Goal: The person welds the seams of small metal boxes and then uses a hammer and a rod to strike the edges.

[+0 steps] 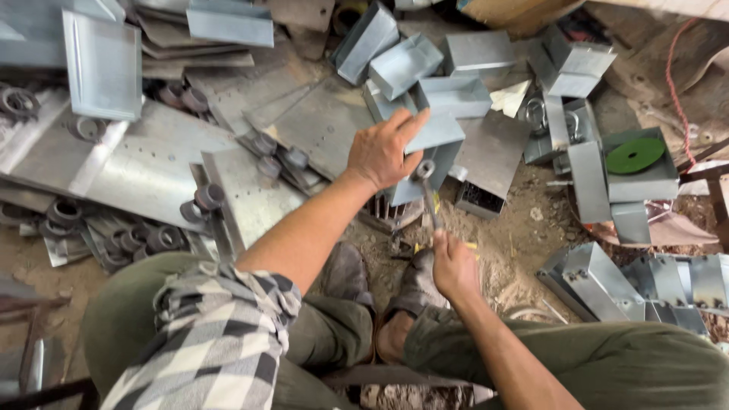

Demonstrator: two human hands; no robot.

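Observation:
My left hand (pixel 386 150) grips the edge of a folded grey sheet-metal box (pixel 431 152) that stands on the dirt floor between my feet. My right hand (pixel 453 266) is closed around the handle of a metal wrench (pixel 427 190), whose ring end points up against the box, just below my left thumb. My grey shoes (pixel 416 285) rest on the ground under both hands.
Several similar metal boxes (pixel 456 95) lie heaped beyond. Flat galvanised plates with round fittings (pixel 152 163) cover the left. A box holding a green disc (pixel 635 156) sits at right, more folded parts (pixel 645 285) at lower right.

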